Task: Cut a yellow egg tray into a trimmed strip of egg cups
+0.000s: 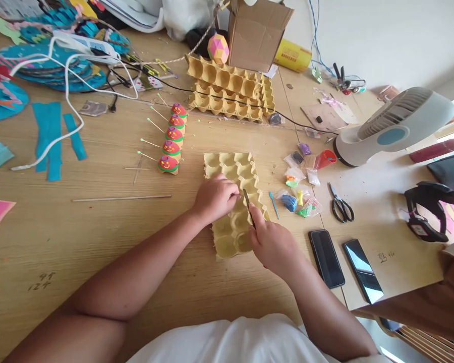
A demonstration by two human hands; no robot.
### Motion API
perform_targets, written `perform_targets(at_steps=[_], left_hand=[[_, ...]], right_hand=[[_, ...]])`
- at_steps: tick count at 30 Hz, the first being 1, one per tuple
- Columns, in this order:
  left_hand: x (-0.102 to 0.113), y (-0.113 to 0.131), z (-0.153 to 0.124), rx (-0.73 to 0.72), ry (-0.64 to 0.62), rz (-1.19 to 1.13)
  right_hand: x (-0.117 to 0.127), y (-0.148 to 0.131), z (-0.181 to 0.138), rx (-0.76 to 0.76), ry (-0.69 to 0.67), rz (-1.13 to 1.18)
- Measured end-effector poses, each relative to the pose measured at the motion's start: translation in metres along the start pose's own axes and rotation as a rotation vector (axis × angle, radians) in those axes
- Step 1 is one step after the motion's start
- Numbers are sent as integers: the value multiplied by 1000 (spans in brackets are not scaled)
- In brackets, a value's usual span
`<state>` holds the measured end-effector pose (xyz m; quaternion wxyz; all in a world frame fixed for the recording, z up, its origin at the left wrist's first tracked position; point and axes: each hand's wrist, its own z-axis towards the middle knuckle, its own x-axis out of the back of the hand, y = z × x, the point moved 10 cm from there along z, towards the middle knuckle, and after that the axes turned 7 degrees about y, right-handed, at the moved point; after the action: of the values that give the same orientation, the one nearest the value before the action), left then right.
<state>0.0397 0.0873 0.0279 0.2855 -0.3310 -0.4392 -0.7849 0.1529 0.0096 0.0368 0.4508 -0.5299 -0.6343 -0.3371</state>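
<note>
A yellow egg carton tray (234, 174) lies flat on the wooden table in front of me. My left hand (215, 197) is closed and presses down on the tray's left middle part. My right hand (270, 242) is closed around a thin knife (247, 199), whose blade points up into the tray between the cups. The two hands are close together over the tray's middle.
A row of painted red and green cups with sticks (172, 138) stands to the left. More egg trays (229, 88), a cardboard box (255, 33), a fan (395, 126), scissors (340, 206), clay bags (298, 194) and two phones (344, 264) lie around.
</note>
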Motion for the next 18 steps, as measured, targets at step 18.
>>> perform_targets(at_steps=[18], left_hand=[[0,-1,-1,5,8,14]], right_hand=[[5,0,-4,-15,-26,-4]])
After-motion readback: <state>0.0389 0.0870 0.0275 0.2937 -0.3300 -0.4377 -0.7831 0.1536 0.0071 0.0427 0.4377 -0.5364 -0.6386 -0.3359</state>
